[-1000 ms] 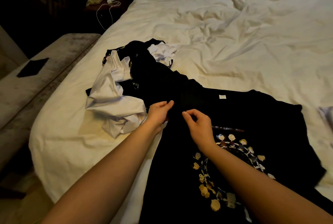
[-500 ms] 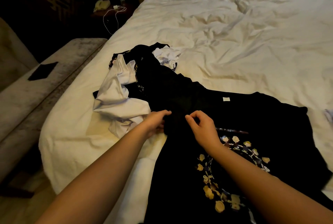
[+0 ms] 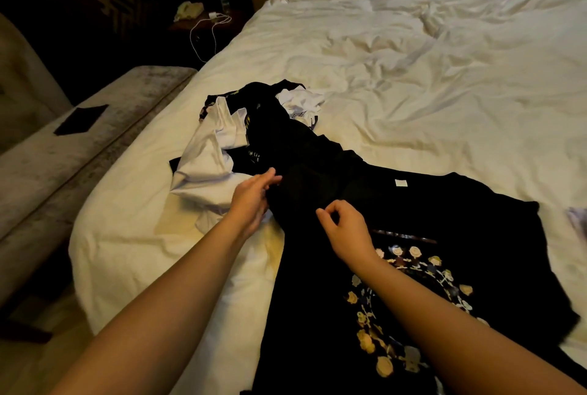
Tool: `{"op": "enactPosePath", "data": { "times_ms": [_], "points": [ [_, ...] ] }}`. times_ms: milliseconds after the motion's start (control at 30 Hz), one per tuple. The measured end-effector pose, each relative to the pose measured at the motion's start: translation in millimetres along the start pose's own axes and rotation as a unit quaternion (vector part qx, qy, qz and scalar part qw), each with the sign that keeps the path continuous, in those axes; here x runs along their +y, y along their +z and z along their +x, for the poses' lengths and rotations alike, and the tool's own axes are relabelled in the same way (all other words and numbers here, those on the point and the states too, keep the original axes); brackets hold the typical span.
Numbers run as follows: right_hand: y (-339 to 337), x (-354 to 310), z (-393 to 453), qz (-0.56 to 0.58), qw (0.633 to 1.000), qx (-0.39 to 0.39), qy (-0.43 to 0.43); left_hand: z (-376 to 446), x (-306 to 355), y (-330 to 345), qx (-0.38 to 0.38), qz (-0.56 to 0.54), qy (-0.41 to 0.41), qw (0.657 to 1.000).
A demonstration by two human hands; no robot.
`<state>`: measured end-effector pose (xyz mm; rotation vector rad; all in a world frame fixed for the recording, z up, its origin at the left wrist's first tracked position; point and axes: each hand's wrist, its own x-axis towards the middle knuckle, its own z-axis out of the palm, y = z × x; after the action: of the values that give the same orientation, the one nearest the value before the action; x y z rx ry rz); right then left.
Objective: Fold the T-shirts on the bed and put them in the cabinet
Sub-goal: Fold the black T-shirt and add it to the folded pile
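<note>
Head view: black T-shirt (image 3: 428, 235) spread print-up on the bed (image 3: 413, 92), near corner, beside a heap of white and black shirts (image 3: 222, 153). Left hand (image 3: 252, 200) with fingers fairly straight, touching a bunched sleeve edge. Right hand (image 3: 344, 229) curled, thumb and forefinger close together; cannot tell whether cloth is pinched. Probably light, limp, prone to creasing and sagging. Best taken at shoulder seams or hem corners, both hands, then smoothed flat before folding.
</note>
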<state>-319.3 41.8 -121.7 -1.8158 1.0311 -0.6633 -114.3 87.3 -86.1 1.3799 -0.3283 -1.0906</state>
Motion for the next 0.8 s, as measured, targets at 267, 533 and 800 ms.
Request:
{"op": "enactPosePath", "data": {
  "times_ms": [267,533,800],
  "points": [
    [13.5,-8.4,1.7,-0.156,0.987,-0.041,0.000,-2.4,7.3,-14.9,0.175,0.296,0.289,0.893],
    [36.6,-25.9,1.7,-0.039,0.994,0.036,0.097,-4.7,5.8,-30.8,0.173,0.154,0.009,0.973],
    [60.6,-25.7,-2.8,-0.157,0.987,-0.039,-0.002,-13.7,14.4,-49.2,-0.033,0.323,-0.150,0.934]
  ]
}}
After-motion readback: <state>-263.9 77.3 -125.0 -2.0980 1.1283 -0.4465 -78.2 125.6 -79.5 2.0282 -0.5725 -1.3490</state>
